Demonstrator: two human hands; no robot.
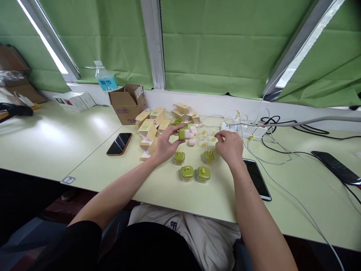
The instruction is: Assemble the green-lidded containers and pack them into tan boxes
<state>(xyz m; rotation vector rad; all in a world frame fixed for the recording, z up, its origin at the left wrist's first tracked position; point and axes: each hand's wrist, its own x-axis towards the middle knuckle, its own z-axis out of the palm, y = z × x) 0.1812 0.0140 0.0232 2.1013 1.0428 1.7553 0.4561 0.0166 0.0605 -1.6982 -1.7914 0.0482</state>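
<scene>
My left hand (166,143) is closed on a small green lid (182,134) with a pale pink piece stuck to it, held above the table. My right hand (229,146) is curled, fingers pinched near a clear open box (213,132); what it grips is hidden. Below the hands stand several small clear boxes with green lids (187,172), in two rows. More pink pieces (192,142) and clear empty boxes (203,140) lie between the hands.
Small tan cartons (149,130) are heaped behind, beside an open cardboard box (128,103). A phone (119,143) lies left, a tablet (257,177) right. A water bottle (105,79), a power strip (239,130) and cables (282,154) are at the back and right.
</scene>
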